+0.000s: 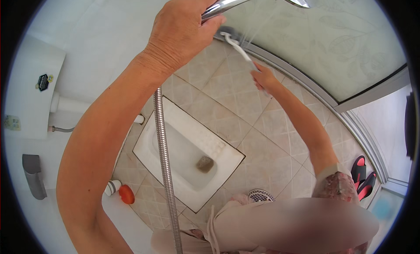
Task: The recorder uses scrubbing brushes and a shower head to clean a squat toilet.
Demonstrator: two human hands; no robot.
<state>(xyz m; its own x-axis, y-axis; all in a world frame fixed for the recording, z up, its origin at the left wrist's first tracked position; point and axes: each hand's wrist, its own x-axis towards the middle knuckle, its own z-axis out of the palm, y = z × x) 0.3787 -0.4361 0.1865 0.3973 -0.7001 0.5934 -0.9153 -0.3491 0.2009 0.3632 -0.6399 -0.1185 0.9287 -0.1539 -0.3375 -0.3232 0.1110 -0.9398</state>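
Note:
My left hand (183, 31) grips the handle of a chrome hand shower (236, 1), raised near the top of the view. Thin streams of water fall from its head towards the frosted glass door (302, 40). A metal shower hose (162, 136) hangs below my left wrist and crosses in front of the squat toilet (226, 155). Farther right, my right hand (265, 77) holds a long-handled white brush (241, 52). Its dark, blurred head is at the foot of the door, by the grey metal frame (265, 58); whether it touches is hard to tell.
Beige floor tiles (229, 99) surround the toilet. A white cistern (32, 90) and a grey holder (34, 177) are on the left wall. A red-orange object (126, 194) lies beside a white container (113, 187). Black and pink slippers (359, 168) rest by the door track (364, 139) at right.

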